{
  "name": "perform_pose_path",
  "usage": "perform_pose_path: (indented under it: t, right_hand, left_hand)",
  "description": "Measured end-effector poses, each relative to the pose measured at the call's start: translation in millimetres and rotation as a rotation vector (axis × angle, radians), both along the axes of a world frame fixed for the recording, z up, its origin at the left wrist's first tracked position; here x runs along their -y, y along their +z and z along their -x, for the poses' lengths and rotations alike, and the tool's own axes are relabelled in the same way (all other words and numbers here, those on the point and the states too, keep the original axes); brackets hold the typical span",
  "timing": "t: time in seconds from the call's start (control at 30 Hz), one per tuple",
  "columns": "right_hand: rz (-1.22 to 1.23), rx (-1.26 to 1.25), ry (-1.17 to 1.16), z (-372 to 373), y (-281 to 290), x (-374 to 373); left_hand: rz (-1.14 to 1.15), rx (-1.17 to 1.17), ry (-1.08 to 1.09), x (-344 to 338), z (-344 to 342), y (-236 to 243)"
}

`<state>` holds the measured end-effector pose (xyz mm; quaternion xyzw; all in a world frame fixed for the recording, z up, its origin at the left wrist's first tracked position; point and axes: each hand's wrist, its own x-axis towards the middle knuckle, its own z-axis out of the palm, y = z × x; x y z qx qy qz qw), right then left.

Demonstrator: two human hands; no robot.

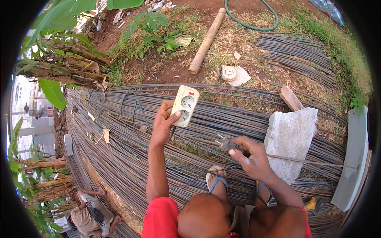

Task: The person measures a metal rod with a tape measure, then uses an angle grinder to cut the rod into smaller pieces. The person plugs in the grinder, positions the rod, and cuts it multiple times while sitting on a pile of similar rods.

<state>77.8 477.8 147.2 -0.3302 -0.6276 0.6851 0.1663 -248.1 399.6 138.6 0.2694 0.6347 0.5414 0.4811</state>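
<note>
My left hand holds up a white two-socket power strip, its thumb on the front beside the lower socket. A red switch sits at the strip's upper end, and a dark cable leaves its lower end. In my right hand is a black two-pin plug, gripped by its body with the bare metal pins pointing left toward the strip. Plug and strip are apart. Both hands are above a wide bed of long thin steel rods.
A rough concrete slab lies on the rods at right, near a wood block. Beyond are a tape measure, a bamboo pole and a green hose. A yellow tool lies lower right. Another person crouches lower left.
</note>
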Motion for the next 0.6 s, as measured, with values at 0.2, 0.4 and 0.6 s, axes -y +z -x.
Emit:
perform_pose_path:
  t: [0.2, 0.4, 0.6]
  right_hand:
    - [-0.146, 0.008, -0.065, 16.8, -8.2, 9.8]
    - [-0.369, 0.095, -0.158, 6.5, -15.9, 18.9]
    - [-0.545, 0.079, -0.155, 1.6, -16.4, 19.7]
  left_hand:
    - [0.021, 0.029, 0.030, 38.3, -97.0, -4.3]
    - [0.056, -0.091, 0.004, 43.4, -128.2, -5.0]
    - [0.067, 0.112, 0.099, 45.6, -132.3, -18.4]
